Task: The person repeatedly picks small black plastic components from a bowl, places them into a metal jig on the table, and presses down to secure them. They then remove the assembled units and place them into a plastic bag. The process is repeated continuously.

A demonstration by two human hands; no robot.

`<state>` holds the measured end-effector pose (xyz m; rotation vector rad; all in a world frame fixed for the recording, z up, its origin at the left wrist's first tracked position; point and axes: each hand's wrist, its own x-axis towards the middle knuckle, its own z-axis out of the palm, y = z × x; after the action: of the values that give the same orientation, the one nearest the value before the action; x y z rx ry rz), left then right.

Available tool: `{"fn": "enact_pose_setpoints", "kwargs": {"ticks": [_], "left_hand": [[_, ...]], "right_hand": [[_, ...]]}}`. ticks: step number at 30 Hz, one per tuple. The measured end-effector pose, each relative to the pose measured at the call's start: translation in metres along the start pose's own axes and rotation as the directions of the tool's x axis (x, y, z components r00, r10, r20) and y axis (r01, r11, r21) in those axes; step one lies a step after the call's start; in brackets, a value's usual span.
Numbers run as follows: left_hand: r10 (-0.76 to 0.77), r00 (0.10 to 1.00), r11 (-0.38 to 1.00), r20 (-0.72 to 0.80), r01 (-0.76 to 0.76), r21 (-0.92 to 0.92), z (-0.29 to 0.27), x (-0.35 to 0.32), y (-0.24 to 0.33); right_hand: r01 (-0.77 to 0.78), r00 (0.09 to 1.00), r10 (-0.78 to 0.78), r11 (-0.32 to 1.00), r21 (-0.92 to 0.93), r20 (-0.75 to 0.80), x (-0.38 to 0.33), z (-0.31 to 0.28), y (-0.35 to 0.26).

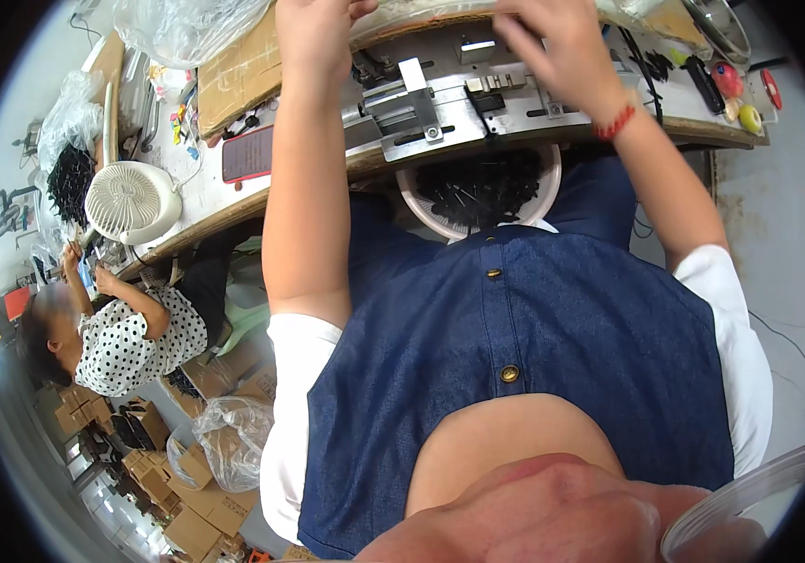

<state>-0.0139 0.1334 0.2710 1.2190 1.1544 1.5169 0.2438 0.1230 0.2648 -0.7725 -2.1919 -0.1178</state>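
My left hand [316, 33] reaches up to the far side of the bench and is cut off by the top edge, so most of its fingers are hidden. Above the right part of the metal fixture is my right hand [557, 47], its thumb and fingers apart with nothing visible between them; they are slightly blurred. The metal fixture [407, 113], with clamp blocks and slotted plates, lies on the bench below and between both hands. A small toothed metal block [501, 83] sits near its middle. Under the bench edge, a pale round basket [412, 192] holds many thin black pieces [478, 192].
A red-edged phone [248, 155] lies left of my forearm, with a white fan [130, 202] further left. Cardboard [243, 84] and clear plastic bags [182, 28] are behind. Right are a black tool [705, 86] and small toys [727, 79]. Another person [140, 328] works at far left.
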Motion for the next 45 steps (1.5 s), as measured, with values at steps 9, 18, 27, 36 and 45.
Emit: {"fn": "enact_pose_setpoints", "kwargs": {"ticks": [9,18,27,36,45], "left_hand": [[0.025,1.0,0.996,-0.002,-0.025,-0.086,0.02,-0.043,-0.031],[-0.003,0.992,0.969,0.128,-0.029,0.247,0.035,-0.102,-0.003],[0.286,0.916,0.659,0.282,-0.402,0.635,0.05,-0.145,-0.076],[0.329,0.899,0.64,0.288,-0.437,0.633,0.053,-0.145,-0.082],[0.406,0.906,0.663,0.123,-0.385,0.642,0.037,-0.053,-0.014]], "right_hand": [[-0.139,0.978,0.177,0.948,-0.286,0.11,0.055,0.047,0.07],[-0.464,0.861,0.508,0.762,0.452,0.027,0.02,-0.015,0.034],[-0.328,0.835,0.547,0.579,0.746,-0.058,-0.025,-0.013,0.014],[-0.341,0.921,0.39,0.789,0.511,0.012,-0.05,-0.027,-0.01],[-0.132,0.976,0.097,0.976,0.172,0.197,-0.081,-0.015,-0.038]]}}
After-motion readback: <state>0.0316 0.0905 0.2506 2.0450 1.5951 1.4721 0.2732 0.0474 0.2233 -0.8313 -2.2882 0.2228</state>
